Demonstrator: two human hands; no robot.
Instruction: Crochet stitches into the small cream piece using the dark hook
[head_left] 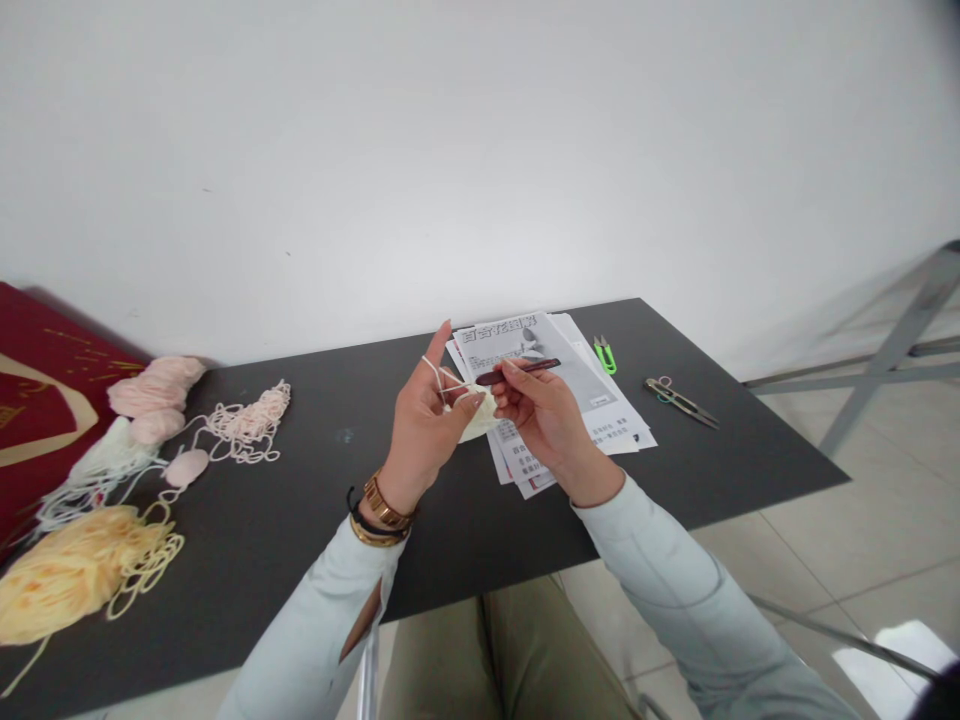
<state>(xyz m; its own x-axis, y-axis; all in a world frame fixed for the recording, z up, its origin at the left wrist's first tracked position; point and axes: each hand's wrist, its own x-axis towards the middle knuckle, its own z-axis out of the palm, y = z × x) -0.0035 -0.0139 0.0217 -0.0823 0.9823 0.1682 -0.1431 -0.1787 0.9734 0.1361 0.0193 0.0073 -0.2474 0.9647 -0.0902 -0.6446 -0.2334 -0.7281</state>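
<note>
My left hand (431, 420) pinches a small cream crochet piece (480, 416), with white yarn (433, 368) looped over its raised index finger. In my right hand (544, 410) is a crochet hook with a dark brown handle (536, 368), held between thumb and fingers. The hook's tip meets the yarn at the top of the crochet piece, close to my left thumb. Both hands are above the table, partly over printed sheets (600, 385). My left fingers hide part of the crochet piece.
On the black table (315, 530), pink yarn (154, 390), a loose pink tangle (251, 425), white yarn (105, 465) and yellow yarn (82, 570) lie left, by a red bag (45, 370). Green thread snips (604, 355) and metal scissors (681, 402) lie right. A wall stands behind.
</note>
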